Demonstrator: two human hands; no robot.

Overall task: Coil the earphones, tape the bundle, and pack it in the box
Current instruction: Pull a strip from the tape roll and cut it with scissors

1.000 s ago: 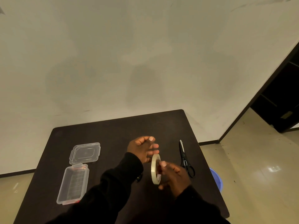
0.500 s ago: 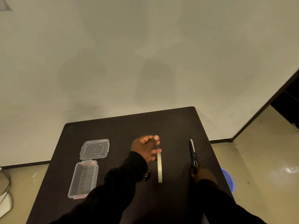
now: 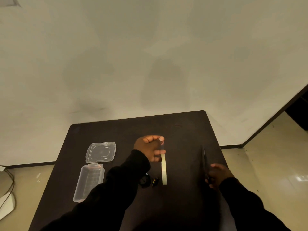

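My left hand [image 3: 150,148] is raised over the middle of the dark table [image 3: 180,130], fingers pinched on the cream tape roll [image 3: 163,170]. The roll is seen edge-on and reaches down from my fingertips. Small black earphone parts [image 3: 155,180] show just left of the roll, beside my left sleeve; the rest of the earphones is hidden. My right hand [image 3: 218,176] is closed over the handles of the black scissors [image 3: 204,158], whose blades point away from me. At the left lies the clear plastic box [image 3: 90,180] with its lid [image 3: 100,152] folded open behind it.
The table's right edge runs just beyond my right hand, with pale floor [image 3: 266,172] below it. A cable [image 3: 10,182] and a white object [image 3: 5,205] lie on the floor to the left. A plain wall stands behind the table.
My right hand let go of the tape roll, went right and closed on the scissors handles. The roll now stays with my left hand alone.
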